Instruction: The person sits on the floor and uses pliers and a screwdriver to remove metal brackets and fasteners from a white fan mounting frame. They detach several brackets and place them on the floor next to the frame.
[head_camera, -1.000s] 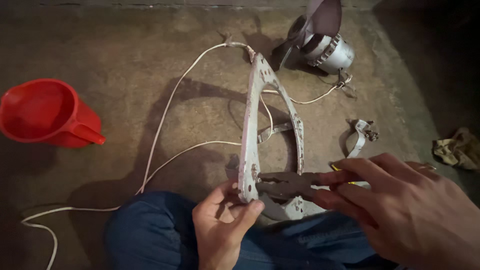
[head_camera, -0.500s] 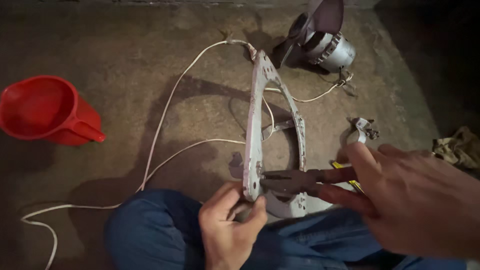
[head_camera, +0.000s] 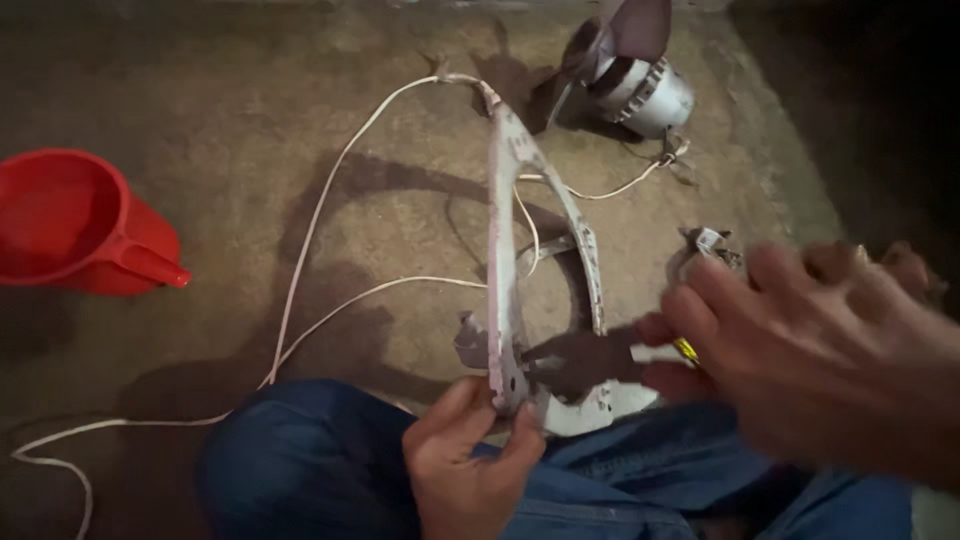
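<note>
At the left edge of the concrete floor (head_camera: 200, 120) stands a red plastic jug (head_camera: 75, 225), well apart from the work. From the near left corner a white cable (head_camera: 310, 230) runs across the floor and goes up to the far end of the thing in hand: a worn, whitish metal bracket (head_camera: 505, 250) of a fan, which stands on its edge in the middle of the floor, its near end resting by the person's knee in blue jeans (head_camera: 320, 465). The left hand (head_camera: 465, 465) holds this near end from below, the thumb and fingers closed around the lower edge. To do this step well, I think this hand should keep the bracket steady and upright, so that it does not turn when force comes from the side. Behind, at the far edge, lies the fan motor with its blades (head_camera: 635, 75), joined by a thin wire. The right hand (head_camera: 800, 350) is blurred; its fingers seem closed around dark pliers with a yellow handle (head_camera: 600, 362), whose nose meets the bracket's near end. Whether the pliers really bite on something, I cannot tell. A small metal clamp (head_camera: 712, 245) lies just beyond this hand.
</note>
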